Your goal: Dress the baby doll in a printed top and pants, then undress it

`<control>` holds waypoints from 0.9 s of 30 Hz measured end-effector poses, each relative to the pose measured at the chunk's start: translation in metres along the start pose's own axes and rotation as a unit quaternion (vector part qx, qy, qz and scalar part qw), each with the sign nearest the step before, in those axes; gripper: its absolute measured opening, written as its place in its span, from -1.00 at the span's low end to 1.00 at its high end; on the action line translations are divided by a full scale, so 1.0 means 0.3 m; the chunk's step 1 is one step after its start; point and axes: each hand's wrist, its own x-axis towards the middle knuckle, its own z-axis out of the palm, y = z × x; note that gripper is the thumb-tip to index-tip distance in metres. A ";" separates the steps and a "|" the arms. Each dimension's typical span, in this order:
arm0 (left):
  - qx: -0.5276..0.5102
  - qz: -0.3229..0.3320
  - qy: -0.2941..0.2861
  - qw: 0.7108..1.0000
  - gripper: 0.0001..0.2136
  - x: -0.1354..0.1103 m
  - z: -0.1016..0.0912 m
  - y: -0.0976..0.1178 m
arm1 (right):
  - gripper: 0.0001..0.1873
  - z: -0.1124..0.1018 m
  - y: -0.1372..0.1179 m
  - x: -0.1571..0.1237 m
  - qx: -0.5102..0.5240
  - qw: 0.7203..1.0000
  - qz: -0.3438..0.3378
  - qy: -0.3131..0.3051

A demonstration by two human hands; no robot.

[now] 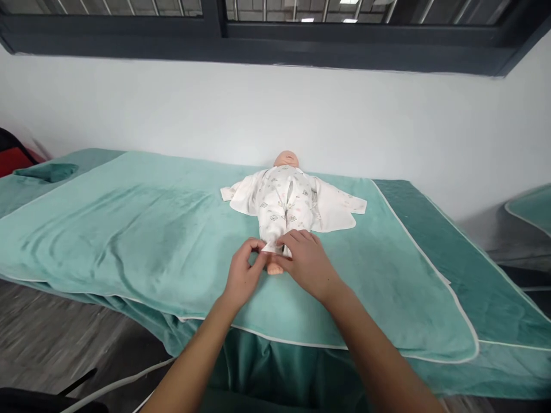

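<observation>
Two hands at the doll's feet, head view. Doll [287,159] lies on green blanket [387,292], long axis running from the hands toward the wall [193,109] beyond its head. Shirt [338,206] spread either side of doll; trousers [273,221] over its legs. Left hand [243,278] pinches a cuff above doll's bare foot [275,269]. Right hand [307,264] touches same cuff; closure unclear. Neither hand clearly nearer.

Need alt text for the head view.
A person's left hand and right hand handle a trouser cuff on a doll in patterned white clothes, lying on a green blanket. One bare foot shows; behind is a white wall.
</observation>
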 end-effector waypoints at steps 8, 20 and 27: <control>0.025 0.064 0.041 0.997 -0.89 -0.016 -0.071 0.046 | -0.86 0.013 -0.074 -0.037 0.040 0.997 -0.032 0.056; 0.165 0.116 0.041 0.979 -0.82 -0.130 -0.053 -0.001 | -0.67 0.086 0.145 -0.210 0.074 0.977 0.091 0.176; 0.313 0.143 -0.098 0.934 -0.81 0.003 0.062 0.105 | -0.89 0.111 0.171 -0.184 0.160 0.965 0.092 0.186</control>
